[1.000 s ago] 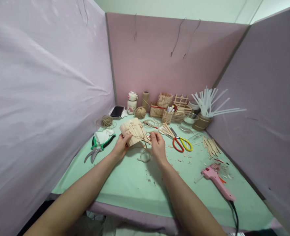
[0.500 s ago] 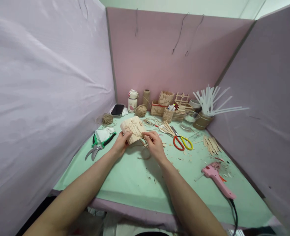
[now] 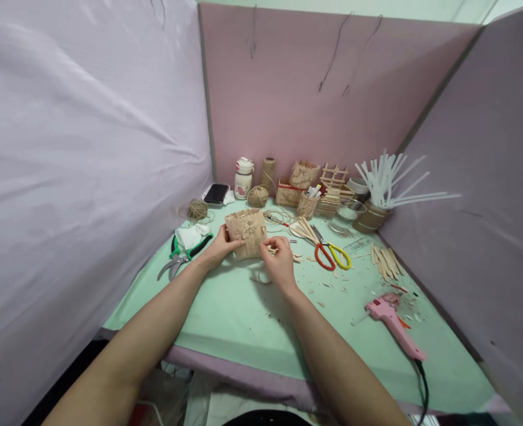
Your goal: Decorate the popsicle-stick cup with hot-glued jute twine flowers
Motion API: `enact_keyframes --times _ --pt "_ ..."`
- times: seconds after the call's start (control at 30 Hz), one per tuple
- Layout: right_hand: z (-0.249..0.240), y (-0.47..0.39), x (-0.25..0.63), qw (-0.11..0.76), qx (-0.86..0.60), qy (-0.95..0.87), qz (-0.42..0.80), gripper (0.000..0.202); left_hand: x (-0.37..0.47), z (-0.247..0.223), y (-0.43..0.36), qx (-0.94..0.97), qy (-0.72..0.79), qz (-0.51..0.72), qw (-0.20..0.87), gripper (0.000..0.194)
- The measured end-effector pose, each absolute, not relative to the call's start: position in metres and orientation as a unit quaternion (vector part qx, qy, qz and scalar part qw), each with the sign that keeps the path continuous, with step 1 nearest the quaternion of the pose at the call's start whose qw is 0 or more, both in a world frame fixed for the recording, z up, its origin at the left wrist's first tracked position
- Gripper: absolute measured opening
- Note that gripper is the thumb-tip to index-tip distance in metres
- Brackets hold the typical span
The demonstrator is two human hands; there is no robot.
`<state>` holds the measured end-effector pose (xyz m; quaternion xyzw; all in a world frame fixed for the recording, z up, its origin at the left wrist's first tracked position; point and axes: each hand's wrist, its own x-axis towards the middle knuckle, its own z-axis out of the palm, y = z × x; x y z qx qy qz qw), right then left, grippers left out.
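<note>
My left hand grasps the pale, ridged wooden cup, at 7 o'clock from view centre; at the cup's 4 o'clock edge, I can't tell what my right hand pinches, if anything. I judge the cup's walls and raised decorations mostly assembled, the remainder unclear. The white, round-shouldered bottle, at the cup's 12 o'clock, shows a reddish print, nothing I can read.

Small craft workstation, booth-like: pink back panel, lilac cloth side wall, green cloth over the tabletop. Handcraft tools lying out — pink glue gun, red-and-yellow scissors, green-handled pruning shears. Materials: flat wooden sticks, a ball of twine, white sticks in a brown jar. Wood scraps scattered about. Wooden craft pieces grouped at the back. Drinks bottle and phone alongside — everyday belongings. Wider building: cannot tell.
</note>
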<state>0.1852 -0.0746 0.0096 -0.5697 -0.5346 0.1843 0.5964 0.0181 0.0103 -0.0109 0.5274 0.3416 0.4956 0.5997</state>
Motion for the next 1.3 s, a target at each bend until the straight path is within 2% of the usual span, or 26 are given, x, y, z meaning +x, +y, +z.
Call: enact_keyframes --times 0.4,0.77,0.97,1.3 --pt "-0.006 -0.069 0.184 0.557 -0.604 -0.496 0.281 0.006 0.003 -0.008 0.015 0.598 0.326 0.422 0.598 0.087" --pt "-0.01 -0.067 0.186 0.543 -0.606 -0.503 0.291 0.008 0.001 -0.002 0.004 0.625 0.335 0.409 0.574 0.104" --pt "-0.008 -0.067 0.189 0.543 -0.607 -0.503 0.288 0.005 0.011 -0.01 -0.001 0.643 0.388 0.455 0.478 0.097" --pt "0.005 -0.076 0.185 0.593 -0.582 -0.534 0.156 0.004 0.013 -0.002 -0.002 0.564 0.374 0.449 0.584 0.074"
